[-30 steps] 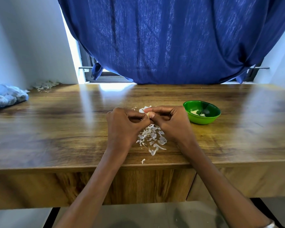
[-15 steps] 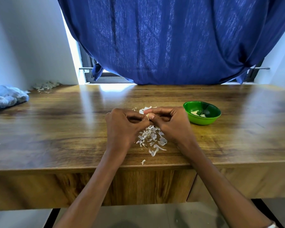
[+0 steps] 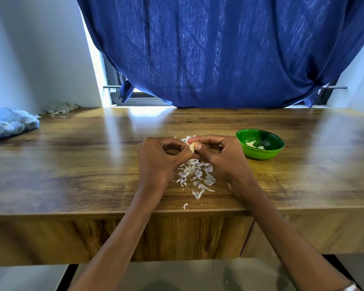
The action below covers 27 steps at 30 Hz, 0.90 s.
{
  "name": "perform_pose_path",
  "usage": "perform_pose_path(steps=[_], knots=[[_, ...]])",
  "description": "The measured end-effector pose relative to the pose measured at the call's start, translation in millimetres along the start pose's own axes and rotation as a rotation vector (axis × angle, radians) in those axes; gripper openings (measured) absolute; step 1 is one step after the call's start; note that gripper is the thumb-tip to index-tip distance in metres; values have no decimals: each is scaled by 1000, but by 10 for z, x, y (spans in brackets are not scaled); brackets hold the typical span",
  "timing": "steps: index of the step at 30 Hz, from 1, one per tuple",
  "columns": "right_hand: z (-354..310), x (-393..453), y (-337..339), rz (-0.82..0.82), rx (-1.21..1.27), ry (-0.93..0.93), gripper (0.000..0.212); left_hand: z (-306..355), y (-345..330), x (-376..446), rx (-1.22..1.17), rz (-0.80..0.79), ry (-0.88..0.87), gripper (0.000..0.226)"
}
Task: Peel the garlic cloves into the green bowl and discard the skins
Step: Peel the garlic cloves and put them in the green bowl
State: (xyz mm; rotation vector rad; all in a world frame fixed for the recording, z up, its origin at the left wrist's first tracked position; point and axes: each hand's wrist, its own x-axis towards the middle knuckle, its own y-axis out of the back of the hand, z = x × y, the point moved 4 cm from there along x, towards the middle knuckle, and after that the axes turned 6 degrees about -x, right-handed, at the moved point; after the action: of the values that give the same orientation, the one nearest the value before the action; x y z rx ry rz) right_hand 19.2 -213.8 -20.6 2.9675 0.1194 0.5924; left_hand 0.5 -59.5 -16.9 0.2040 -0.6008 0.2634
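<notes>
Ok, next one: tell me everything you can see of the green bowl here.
The green bowl is small, round and glossy, apparently plastic, darker green inside. It stands upright on the wooden table, just beyond and to the right of the right hand, not touching it. Inside lie a few pale pieces, likely peeled garlic cloves, against the bottom; their count is unclear. Neither hand touches the bowl.
</notes>
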Motion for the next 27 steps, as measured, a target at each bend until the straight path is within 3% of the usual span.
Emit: perform_pose_path(steps=[6, 11, 19, 27], knots=[[8, -2, 65, 84, 58, -94, 25, -56, -60, 5, -96, 11, 70, 5], [17, 8, 89, 124, 31, -104, 21, -32, -67, -20, -62, -6, 66, 15], [8, 20, 43, 111, -86, 4, 24, 28, -16, -70, -6, 79, 63, 18], [19, 26, 31, 136, -199, 90, 16, 97, -54, -60, 169, 84, -70, 4]])
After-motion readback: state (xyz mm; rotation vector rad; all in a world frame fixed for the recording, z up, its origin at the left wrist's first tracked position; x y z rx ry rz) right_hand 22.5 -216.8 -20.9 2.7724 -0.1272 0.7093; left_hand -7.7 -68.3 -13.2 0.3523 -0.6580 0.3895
